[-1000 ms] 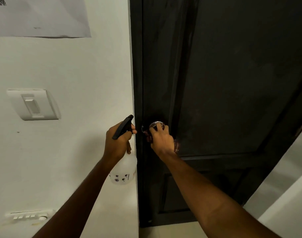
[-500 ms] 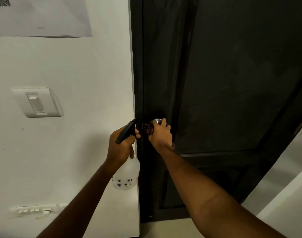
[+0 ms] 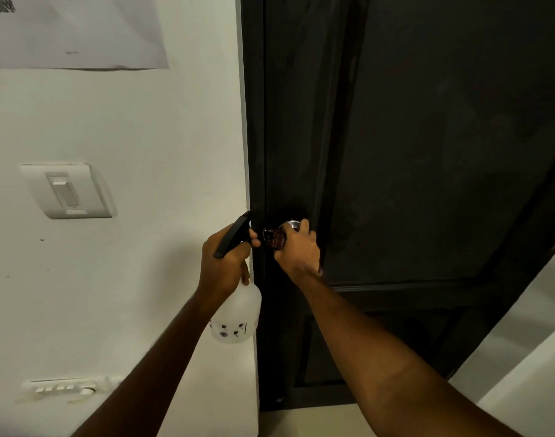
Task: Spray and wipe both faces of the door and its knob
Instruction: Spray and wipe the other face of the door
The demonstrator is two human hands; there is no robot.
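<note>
Right hand [image 3: 298, 250] grips knob [image 3: 292, 224]; left hand [image 3: 224, 263] (just beside) holds spray bottle [image 3: 236, 316].

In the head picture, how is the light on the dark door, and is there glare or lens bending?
Head view: the door is dim, its panels barely readable; the knob shows a bright glint above the right hand; the light switch throws a soft shadow to its right; the door's far edge slants, likely wide-angle bending.

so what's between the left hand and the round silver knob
A dark red cloth, held by the right hand at the round silver knob, shows in the head view.
</note>
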